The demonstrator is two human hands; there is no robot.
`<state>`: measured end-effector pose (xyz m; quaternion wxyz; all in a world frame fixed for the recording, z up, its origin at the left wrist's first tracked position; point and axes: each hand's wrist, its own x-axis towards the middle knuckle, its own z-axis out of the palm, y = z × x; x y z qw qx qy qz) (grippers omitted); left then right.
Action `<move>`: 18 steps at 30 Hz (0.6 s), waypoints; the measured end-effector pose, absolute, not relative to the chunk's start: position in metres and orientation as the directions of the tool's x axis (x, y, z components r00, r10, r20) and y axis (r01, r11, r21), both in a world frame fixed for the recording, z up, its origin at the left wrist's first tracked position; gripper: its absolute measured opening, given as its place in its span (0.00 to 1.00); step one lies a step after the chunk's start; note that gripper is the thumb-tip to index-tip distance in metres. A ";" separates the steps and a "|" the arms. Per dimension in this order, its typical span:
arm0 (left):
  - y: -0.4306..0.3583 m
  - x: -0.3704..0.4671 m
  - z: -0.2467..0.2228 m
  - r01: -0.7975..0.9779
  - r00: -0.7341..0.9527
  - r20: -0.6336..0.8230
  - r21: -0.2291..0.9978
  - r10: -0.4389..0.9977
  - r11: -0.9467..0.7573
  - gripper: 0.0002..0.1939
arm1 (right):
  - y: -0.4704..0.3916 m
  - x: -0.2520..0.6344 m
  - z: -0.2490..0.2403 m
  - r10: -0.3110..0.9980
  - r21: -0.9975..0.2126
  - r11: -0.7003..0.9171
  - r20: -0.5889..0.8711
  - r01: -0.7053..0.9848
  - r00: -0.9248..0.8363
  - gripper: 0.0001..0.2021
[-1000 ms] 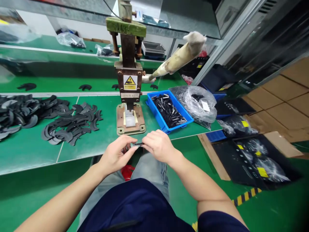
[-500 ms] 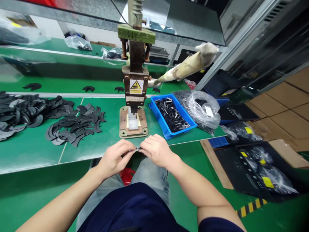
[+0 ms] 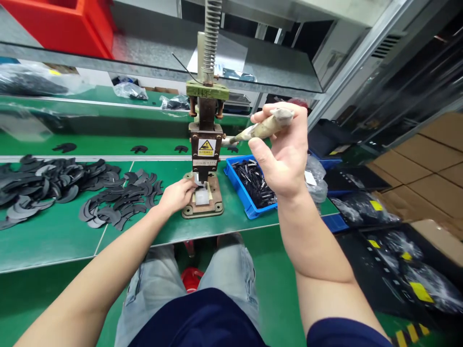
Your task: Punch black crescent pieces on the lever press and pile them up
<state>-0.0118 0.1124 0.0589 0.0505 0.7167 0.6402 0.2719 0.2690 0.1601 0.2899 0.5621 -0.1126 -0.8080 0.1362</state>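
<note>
My right hand [image 3: 287,161] is around the tape-wrapped lever [image 3: 266,128] of a hand press [image 3: 204,132], fingers over its far side and thumb below. My left hand [image 3: 178,193] reaches to the press base [image 3: 217,206] from the left. Its fingers are pinched on a small dark plastic part [image 3: 200,185] under the ram, mostly hidden by the fingers and the ram. A pale block [image 3: 202,196] sits on the base in front of the part.
Two piles of black curved plastic pieces [image 3: 121,197] lie left of the press. A blue bin [image 3: 249,207] of small black parts stands to its right, beside bagged material [image 3: 318,178]. A red bin [image 3: 79,29] sits on the upper shelf. Cartons [image 3: 415,168] are stacked at far right.
My hands have parted from the small part held between them at the table edge. The left moved forward to the press base; the right rose to the lever, which now sits lower in view.
</note>
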 end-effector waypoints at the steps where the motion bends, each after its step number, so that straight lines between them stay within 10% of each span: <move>1: 0.114 -0.010 0.060 0.896 0.057 0.312 0.403 0.948 -0.186 0.15 | 0.157 0.267 0.285 0.335 -0.347 0.938 0.885 0.023 -0.324 0.25; 7: 0.119 -0.010 0.058 0.883 0.104 0.298 0.410 0.949 -0.226 0.17 | 0.134 0.268 0.217 0.340 -0.352 0.936 0.918 -0.025 -0.203 0.10; 18: 0.110 -0.025 0.060 0.886 0.068 0.321 0.417 0.945 -0.205 0.16 | 0.120 0.272 0.124 0.289 -0.281 0.957 0.946 0.070 -0.146 0.14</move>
